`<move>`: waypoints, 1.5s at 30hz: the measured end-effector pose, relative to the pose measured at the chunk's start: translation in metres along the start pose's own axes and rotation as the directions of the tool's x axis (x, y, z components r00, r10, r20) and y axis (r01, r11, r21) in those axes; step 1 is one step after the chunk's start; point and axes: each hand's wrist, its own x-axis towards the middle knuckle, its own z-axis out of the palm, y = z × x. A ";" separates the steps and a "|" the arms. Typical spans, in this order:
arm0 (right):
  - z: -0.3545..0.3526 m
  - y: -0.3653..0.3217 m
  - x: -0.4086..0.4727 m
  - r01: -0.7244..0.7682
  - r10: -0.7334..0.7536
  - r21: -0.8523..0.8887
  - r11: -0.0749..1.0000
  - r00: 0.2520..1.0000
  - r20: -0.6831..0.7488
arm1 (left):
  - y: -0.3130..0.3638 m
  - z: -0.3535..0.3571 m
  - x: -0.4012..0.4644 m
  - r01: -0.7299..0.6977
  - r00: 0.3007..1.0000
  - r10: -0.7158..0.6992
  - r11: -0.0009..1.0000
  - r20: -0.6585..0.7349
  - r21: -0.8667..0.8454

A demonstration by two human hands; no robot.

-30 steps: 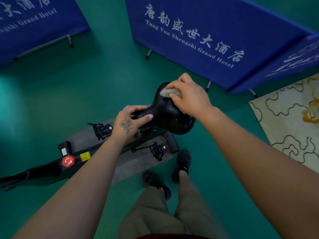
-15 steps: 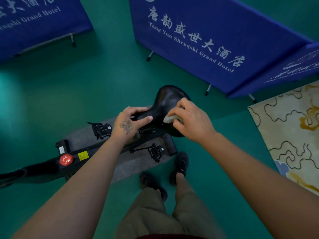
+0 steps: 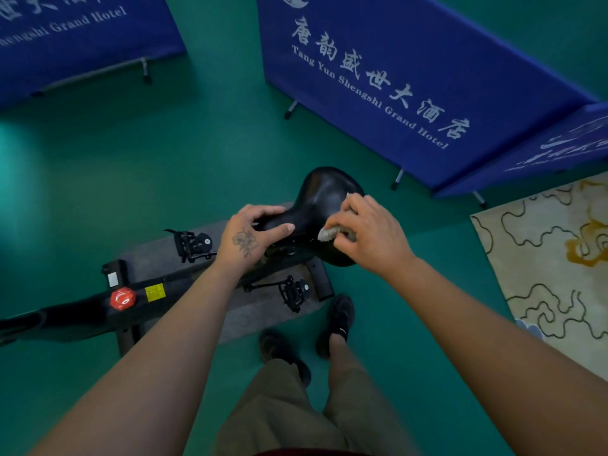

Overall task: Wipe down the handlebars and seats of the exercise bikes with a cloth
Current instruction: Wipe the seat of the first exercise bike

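Item: our right hand [image 3: 371, 235], fingers [image 3: 340, 222] clenched round a beige cloth [image 3: 332, 232] pressed to the near side of the black bike seat [image 3: 320, 199]. Our left hand [image 3: 246, 236] grips the seat's narrow nose. Below: 2 pedals, grey mat [image 3: 250, 311], green floor [image 3: 164, 159]. Behind: blue banners [image 3: 411, 60].

Green floor [image 3: 197, 166] carries a grey mat [image 3: 260, 311] under the bike; a patterned rug [image 3: 543, 258]; blue banners [image 3: 394, 77] on feet.

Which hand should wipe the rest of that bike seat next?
Probably the right hand: it already grips the cloth against the black seat. The left hand holds the seat's narrow end, steadying it.
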 end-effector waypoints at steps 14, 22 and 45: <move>-0.021 -0.011 0.002 -0.156 0.171 0.257 0.954 0.985 -0.036 | -0.002 -0.009 -0.017 -0.107 0.994 0.108 0.994 -0.034 0.030; -0.038 -0.018 -0.005 -0.193 0.202 0.274 0.942 0.979 -0.006 | 0.013 -0.022 -0.042 -0.070 0.995 0.068 0.997 -0.075 -0.017; -0.062 -0.008 0.099 0.200 -0.461 0.600 0.775 0.828 0.319 | 0.100 0.052 -0.098 0.031 0.795 -0.101 0.992 -0.599 -0.126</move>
